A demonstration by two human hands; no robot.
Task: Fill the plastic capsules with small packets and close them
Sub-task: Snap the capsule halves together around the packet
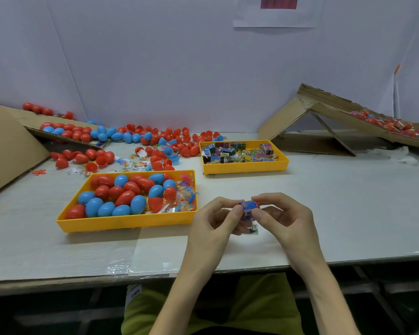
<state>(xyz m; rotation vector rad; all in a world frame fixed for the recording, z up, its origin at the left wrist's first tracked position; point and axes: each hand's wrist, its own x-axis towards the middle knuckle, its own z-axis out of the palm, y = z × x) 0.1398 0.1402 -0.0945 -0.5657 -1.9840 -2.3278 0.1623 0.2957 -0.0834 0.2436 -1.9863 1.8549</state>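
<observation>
Left hand [217, 220], right hand [284, 217] around packet [248, 209]

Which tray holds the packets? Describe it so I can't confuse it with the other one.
On the white table sit two yellow trays. The packet tray is the smaller one, farther back and right, beside the cardboard ramp. It holds flat printed packets; the larger near-left tray holds red and blue capsules.

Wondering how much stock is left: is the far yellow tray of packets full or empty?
Nearly full: packets cover the far yellow tray from wall to wall, heaped to about its rim.
</observation>
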